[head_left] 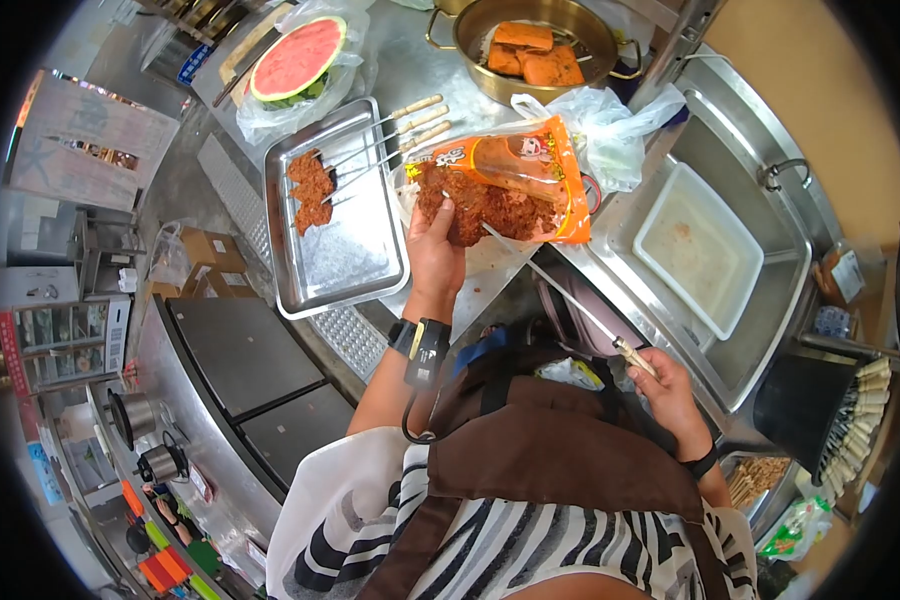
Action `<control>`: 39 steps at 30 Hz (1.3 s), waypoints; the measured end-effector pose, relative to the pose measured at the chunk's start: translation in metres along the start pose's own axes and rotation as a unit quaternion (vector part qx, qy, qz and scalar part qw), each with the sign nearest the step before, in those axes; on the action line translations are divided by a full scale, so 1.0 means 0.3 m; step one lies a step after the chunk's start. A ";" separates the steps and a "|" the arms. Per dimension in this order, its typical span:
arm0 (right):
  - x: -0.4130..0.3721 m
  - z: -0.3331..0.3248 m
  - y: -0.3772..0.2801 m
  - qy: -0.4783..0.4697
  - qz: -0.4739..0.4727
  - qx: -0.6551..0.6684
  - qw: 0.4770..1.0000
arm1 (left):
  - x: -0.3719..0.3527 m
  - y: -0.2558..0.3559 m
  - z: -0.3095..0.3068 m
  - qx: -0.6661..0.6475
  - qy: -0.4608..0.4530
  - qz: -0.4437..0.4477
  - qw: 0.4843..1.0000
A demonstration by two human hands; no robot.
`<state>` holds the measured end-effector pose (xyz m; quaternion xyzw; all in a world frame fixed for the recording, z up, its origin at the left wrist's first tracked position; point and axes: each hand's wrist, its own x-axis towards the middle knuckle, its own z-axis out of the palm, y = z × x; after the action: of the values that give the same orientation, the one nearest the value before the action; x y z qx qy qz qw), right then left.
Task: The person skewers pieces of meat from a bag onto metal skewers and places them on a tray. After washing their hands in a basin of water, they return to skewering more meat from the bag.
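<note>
My left hand (436, 252) grips a piece of red-brown seasoned meat (485, 208), with the thumb pressed on top. My right hand (665, 395) is closed on the wooden handle of a long metal skewer (576, 302), whose far end meets the meat's lower edge. Behind the meat lies an orange printed food bag (567, 165). To the left, a metal tray (355, 268) holds skewered meat (310, 190) in its upper part; the wooden skewer handles (422, 122) stick out over the tray's right rim.
A cut watermelon (298, 58) in plastic wrap sits beyond the tray. A brass-coloured pot (505, 86) holds orange blocks. At right, a white plastic tub (660, 240) lies in the metal sink (785, 285), near a dark container (798, 405) of wooden-handled skewers. Cardboard boxes (210, 262) stand on the floor.
</note>
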<state>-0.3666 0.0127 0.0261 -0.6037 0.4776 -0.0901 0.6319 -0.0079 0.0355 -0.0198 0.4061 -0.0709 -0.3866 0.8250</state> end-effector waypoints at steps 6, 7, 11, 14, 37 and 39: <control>0.011 -0.009 0.039 0.006 -0.010 0.010 1.000 | 0.004 0.029 0.001 -0.082 -0.036 -0.051 0.995; 0.013 -0.011 0.042 0.005 -0.010 0.010 1.000 | 0.008 0.039 0.013 -0.083 -0.038 -0.053 0.994; 0.027 -0.019 0.065 0.000 -0.016 0.009 1.000 | 0.037 0.030 0.006 -0.054 -0.005 -0.052 0.997; 0.034 -0.022 0.079 0.004 -0.016 0.007 1.000 | 0.052 0.016 -0.011 -0.054 0.020 -0.081 0.995; 0.071 0.001 0.115 -0.004 0.000 0.025 1.000 | 0.030 0.009 0.011 -0.035 0.015 -0.038 0.999; 0.066 0.008 0.097 -0.007 0.002 0.035 0.999 | 0.033 0.007 0.006 -0.032 0.019 -0.035 0.999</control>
<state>-0.3679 0.0083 -0.0089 -0.5812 0.4705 -0.1014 0.6561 -0.0005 0.0284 -0.0191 0.3887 -0.0282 -0.4094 0.8249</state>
